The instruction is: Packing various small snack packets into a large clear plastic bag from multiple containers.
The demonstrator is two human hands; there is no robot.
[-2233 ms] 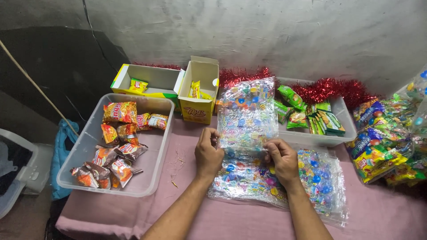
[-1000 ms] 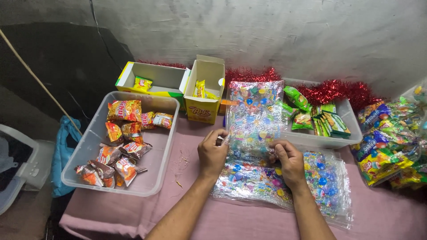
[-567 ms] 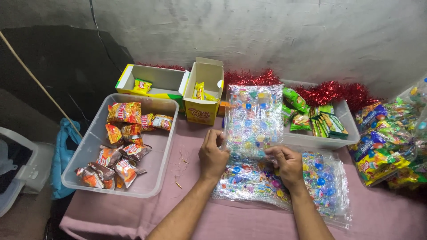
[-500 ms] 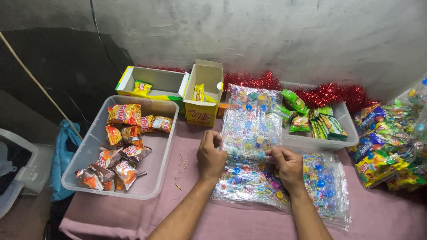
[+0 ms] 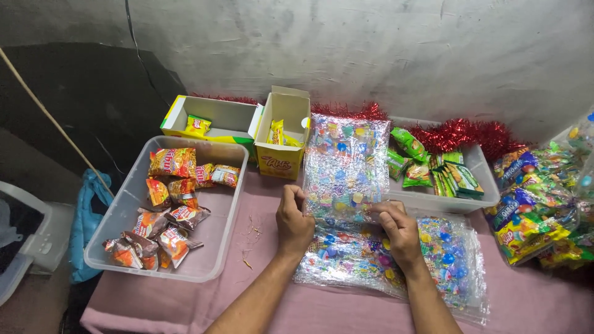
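My left hand (image 5: 293, 218) and my right hand (image 5: 396, 230) each pinch a lower corner of one clear plastic bag printed with coloured dots (image 5: 345, 164). The bag stands upright between the hands, lifted off a flat stack of the same printed bags (image 5: 445, 272) lying on the pink tablecloth (image 5: 247, 309). The stack sits under and in front of both hands.
A clear tub with orange snack packets (image 5: 167, 210) is at the left. Two open yellow cartons (image 5: 281, 133) stand behind it. A second tub with green packets (image 5: 442, 170) is at the back right, red tinsel (image 5: 458, 133) along the wall, bagged sweets (image 5: 532, 210) at far right.
The single printed bag was lifted upright off the stack and stays held there. My hands have shifted slightly along its lower edge.
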